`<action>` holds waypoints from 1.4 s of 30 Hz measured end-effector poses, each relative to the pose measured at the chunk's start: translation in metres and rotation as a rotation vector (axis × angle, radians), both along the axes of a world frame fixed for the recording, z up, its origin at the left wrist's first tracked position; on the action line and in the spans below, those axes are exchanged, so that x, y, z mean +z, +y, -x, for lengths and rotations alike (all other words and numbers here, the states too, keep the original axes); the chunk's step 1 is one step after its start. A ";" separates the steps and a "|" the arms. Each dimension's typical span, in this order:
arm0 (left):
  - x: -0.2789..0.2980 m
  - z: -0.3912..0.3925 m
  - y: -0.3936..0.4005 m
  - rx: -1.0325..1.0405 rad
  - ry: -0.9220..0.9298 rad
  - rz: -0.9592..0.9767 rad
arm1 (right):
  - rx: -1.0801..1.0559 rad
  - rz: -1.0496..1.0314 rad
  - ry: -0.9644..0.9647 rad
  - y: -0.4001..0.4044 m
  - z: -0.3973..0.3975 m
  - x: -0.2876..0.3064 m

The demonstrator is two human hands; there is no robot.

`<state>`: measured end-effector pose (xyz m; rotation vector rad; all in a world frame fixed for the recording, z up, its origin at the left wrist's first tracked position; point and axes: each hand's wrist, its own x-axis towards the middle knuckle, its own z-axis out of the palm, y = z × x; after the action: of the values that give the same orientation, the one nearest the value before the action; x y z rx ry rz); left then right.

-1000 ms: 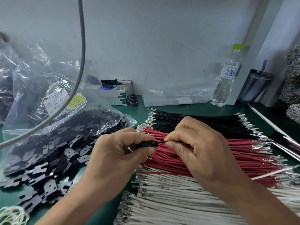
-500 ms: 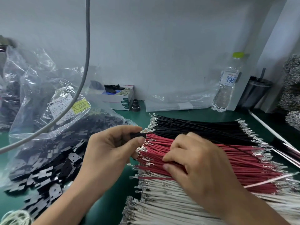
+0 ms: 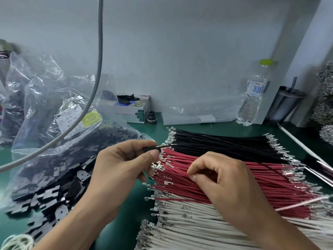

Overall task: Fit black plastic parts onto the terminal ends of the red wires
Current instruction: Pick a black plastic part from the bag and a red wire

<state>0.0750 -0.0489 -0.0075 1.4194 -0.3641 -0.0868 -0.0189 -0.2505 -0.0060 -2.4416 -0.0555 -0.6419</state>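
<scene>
The black plastic part [image 3: 152, 148] stays pinched in the left hand [image 3: 124, 170], now with a wire trailing; the right hand [image 3: 225, 184], lower than before, pinches among the red wires [image 3: 252, 179].

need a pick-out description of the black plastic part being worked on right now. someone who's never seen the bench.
Start at the flat stack of wires on the green bench: black wires at the back, red wires in the middle, white nearest. At the stack's left end, the left hand pinches a small black plastic part between thumb and forefinger. Unlike the loose black parts spilling from the bag, it is lifted and has a black wire running from it.
</scene>
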 end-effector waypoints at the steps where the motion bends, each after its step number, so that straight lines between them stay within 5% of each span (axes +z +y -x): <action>1: 0.001 0.001 0.000 -0.012 0.017 0.013 | 0.019 -0.011 -0.003 0.000 0.000 0.001; 26: 0.001 0.004 0.000 -0.345 0.234 0.154 | 0.008 0.029 -0.315 0.009 0.006 0.010; 42: 0.004 0.005 0.002 -0.413 0.337 0.124 | -0.006 0.515 -0.516 0.003 0.008 0.012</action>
<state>0.0703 -0.0468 -0.0040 1.1642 -0.3698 -0.6220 -0.0271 -0.2470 0.0057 -2.6754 -0.4717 -1.3879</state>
